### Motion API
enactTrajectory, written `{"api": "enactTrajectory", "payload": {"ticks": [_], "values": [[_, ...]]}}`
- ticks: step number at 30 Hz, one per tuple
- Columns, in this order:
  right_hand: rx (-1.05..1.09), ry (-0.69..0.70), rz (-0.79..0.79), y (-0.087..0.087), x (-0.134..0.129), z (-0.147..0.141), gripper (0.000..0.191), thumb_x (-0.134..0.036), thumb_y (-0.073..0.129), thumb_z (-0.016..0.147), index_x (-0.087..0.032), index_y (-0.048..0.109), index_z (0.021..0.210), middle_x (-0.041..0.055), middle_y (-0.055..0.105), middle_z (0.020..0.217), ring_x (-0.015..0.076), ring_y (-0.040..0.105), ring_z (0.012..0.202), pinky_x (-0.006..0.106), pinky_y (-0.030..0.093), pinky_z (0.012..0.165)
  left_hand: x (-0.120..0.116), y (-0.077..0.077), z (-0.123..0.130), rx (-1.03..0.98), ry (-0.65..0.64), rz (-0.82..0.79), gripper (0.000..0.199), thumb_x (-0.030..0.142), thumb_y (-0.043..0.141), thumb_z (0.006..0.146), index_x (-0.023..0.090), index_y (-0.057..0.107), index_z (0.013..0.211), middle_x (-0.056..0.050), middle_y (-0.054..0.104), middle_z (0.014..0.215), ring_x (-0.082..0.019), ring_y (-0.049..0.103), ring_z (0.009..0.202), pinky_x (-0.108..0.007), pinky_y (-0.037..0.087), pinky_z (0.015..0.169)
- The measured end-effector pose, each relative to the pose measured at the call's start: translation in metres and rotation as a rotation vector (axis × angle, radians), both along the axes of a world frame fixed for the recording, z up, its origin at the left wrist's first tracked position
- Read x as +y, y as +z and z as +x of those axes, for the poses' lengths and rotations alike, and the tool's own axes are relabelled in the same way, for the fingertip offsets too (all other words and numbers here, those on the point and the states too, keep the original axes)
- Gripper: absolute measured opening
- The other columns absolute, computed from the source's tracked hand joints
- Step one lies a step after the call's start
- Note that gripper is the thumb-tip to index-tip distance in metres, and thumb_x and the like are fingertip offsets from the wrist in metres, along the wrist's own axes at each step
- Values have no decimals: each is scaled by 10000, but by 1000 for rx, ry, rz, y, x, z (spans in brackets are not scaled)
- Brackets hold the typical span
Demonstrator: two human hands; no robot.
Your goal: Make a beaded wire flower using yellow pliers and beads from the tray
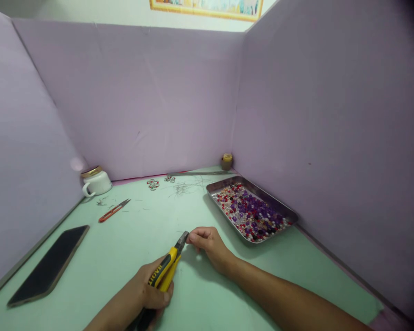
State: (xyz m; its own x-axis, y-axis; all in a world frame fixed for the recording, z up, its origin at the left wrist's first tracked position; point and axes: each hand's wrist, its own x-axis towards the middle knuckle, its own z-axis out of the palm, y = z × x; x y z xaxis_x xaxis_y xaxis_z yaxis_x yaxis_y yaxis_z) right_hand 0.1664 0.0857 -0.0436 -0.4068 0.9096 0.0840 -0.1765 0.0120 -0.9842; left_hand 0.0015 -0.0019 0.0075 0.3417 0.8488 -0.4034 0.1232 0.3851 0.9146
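Pliers (172, 257) with yellow and dark handles lie in my left hand (150, 285), nearer to me than the metal tray (272, 202) and to the left of it. My left fingers are wrapped closed around the handles, and the tool's nose points away from me, slanting toward the tray's side. My right hand (207, 243) is just beyond, between the nose of the pliers and the tray's near end, with thumb and forefinger pinched together right at the plier tip. What I have between those fingertips is too small to make out, and I can't tell whether the plier jaws are closed on it.

Well to the left of the tray, also on my side of it, I have a dark flat board (50, 266) with one corner cut off. The tray itself is spread with loose beads (251, 209) in purple, red, white and black. Level with it, far to the left, lie red-handled snips (110, 214), and past them a white mug (100, 184) with a gold-coloured lid.

Left of the tray's far end I see two small clusters of beaded pieces (152, 185), then a scatter of thin wires (182, 187) closer to it. Behind the tray's far end run long thin rods (200, 173), and beyond these sits a small yellow-topped container (227, 161).
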Motion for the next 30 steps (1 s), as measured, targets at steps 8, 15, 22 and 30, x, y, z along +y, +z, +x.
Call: {"api": "enactTrajectory", "payload": {"ticks": [8, 15, 22, 30], "values": [[-12, -7, 17, 2, -1, -1, 271, -384, 576, 663, -125, 616, 595, -38, 396, 440, 85, 311, 469, 232, 226, 484, 1, -2, -4, -92, -7, -60, 182, 169, 539, 582, 167, 474, 751, 19, 510, 639, -50, 398, 372, -162, 317, 291], [-9, -1, 9, 1, -1, 0, 270, -377, 573, 664, -118, 615, 600, -36, 400, 450, 83, 313, 472, 229, 224, 482, 2, 0, -3, 97, -55, 64, 223, 98, 481, 571, 174, 494, 781, 58, 460, 583, -50, 359, 381, -165, 303, 330], [-26, -9, 13, -1, 1, -1, 283, -391, 577, 662, -115, 629, 622, -30, 417, 462, 82, 311, 470, 226, 228, 479, 1, -10, -5, 600, 5, 471, 717, 27, 428, 588, 262, 393, 1265, -19, 552, 1162, -225, 436, 1125, -308, 300, 950], [-8, -15, 17, -3, 1, -1, 273, -385, 578, 669, -125, 614, 594, -26, 425, 469, 85, 325, 477, 225, 236, 478, -4, -8, 0, 822, 49, 427, 727, 93, 436, 644, 291, 289, 1329, -67, 580, 1123, -277, 514, 1055, -340, 366, 871]]}}
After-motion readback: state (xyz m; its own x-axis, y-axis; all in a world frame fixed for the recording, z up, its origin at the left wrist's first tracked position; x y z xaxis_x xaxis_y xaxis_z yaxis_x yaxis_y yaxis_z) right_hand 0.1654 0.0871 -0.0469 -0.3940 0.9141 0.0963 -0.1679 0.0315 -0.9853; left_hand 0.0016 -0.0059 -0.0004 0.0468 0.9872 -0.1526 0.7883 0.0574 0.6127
